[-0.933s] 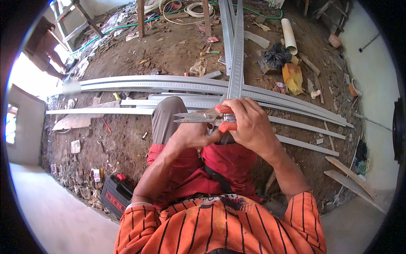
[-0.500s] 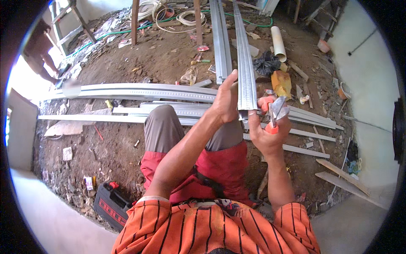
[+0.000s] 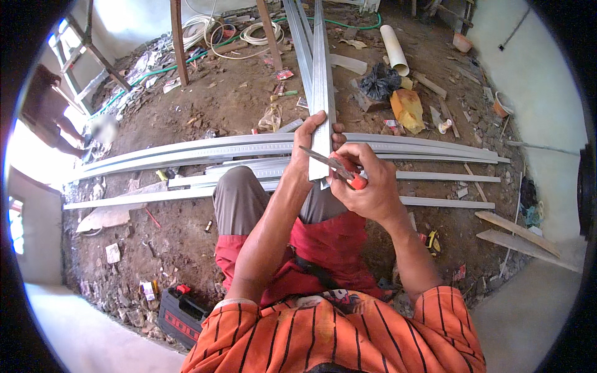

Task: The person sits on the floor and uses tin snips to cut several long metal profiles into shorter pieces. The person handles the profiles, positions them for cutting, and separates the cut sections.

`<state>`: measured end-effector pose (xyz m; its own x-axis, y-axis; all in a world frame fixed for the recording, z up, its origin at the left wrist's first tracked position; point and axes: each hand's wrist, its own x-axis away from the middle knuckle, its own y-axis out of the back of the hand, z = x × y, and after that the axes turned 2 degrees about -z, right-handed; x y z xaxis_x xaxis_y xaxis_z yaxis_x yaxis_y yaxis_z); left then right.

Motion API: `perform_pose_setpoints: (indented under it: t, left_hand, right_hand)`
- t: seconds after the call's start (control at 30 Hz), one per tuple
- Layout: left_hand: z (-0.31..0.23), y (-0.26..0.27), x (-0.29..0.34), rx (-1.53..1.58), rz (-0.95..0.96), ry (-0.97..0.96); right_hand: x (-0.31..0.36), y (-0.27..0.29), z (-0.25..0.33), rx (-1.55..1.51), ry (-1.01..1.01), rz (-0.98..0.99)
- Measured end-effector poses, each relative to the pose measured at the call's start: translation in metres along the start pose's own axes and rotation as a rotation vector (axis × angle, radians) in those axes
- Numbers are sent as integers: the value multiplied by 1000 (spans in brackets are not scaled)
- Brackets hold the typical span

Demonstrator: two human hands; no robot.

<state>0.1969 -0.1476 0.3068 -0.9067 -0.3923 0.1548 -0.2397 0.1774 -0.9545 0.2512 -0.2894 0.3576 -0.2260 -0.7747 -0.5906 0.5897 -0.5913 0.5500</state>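
Grasps the channel (image 3: 320, 93), running ahead from the left grip (image 3: 305, 146), near its close end, and clasps the snips (image 3: 337, 165) in the right grip (image 3: 368, 180) just alongside, angled over that end, with cuts done or left impossible to tell.

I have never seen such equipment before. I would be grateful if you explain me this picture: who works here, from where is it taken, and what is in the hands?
There is no machine here: a person works with two bare hands. The camera sits on their head and looks down; its wide fisheye lens makes the view round and bends straight edges. The left hand grips a long metal channel near its closer end. The right hand holds red-handled snips beside that end. More metal bars lie across the earth floor, with a white pipe and a black bag farther off.
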Motion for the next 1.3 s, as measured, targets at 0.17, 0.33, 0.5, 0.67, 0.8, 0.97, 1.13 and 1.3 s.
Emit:
perform_pose_setpoints:
  t: [0.17, 0.33, 0.5, 0.67, 0.8, 0.97, 1.13, 1.3]
  left_hand:
    - [-5, 0, 9, -218, -101, -95]
    - [-3, -2, 10, -212, -181, -108]
    - [-1, -7, 11, -215, -209, -179]
    - [-8, 5, 5, -252, -43, -96]
    - [-21, -9, 7, -256, -136, -51]
    - [-18, -28, 19, -502, -169, -182]
    - [-18, -35, 12, -487, -184, -31]
    - [-19, -23, -4, -509, -114, 46]
  right_hand:
    - [-12, 5, 3, -36, -11, 113]
    - [-14, 5, -1, -88, -52, 158]
    - [-20, 9, -24, -312, -154, 255]
    - [-19, 4, -49, -628, -284, 307]
    - [-8, 4, -40, -504, -326, 234]
    - [1, 53, -34, -166, -277, 248]
    - [-11, 85, -13, 476, 128, 165]
    - [-17, 107, 5, 778, 295, 190]
